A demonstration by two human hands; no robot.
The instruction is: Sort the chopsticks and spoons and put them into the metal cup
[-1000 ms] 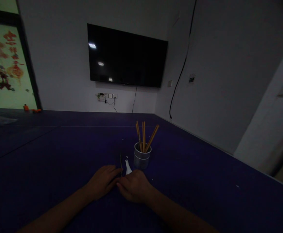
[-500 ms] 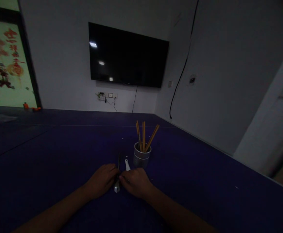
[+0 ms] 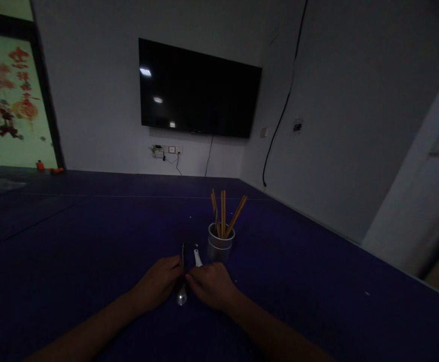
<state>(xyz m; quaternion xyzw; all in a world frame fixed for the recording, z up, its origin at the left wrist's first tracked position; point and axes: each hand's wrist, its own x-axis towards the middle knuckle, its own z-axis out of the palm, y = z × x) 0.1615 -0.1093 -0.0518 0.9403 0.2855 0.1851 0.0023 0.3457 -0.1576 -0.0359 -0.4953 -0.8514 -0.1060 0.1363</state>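
A metal spoon (image 3: 182, 297) points its shiny bowl toward me, its thin handle rising away between my hands. My left hand (image 3: 161, 279) is closed around the handle from the left. From the right, my right hand (image 3: 212, 284) pinches at the same spot, its thumb and fingers meeting the left hand's fingertips. The middle of the spoon is hidden by the fingers. Just beyond my right hand lies a white spoon-like handle (image 3: 197, 258), its near end covered. A grey metal cup (image 3: 220, 247) stands behind it, holding several wooden chopsticks (image 3: 223, 213) and a thin metal utensil.
The dark blue tabletop (image 3: 110, 236) carries small white scraps. A clear plastic sheet (image 3: 1, 185) and small orange objects (image 3: 56, 170) lie at the far left. A black television (image 3: 199, 90) hangs on the wall, and a black cable (image 3: 280, 120) runs down the right wall.
The view has shifted very slightly. Both hands stay together on the spoon, whose handle has tilted a little and shows more clearly. The cup and chopsticks have not moved.
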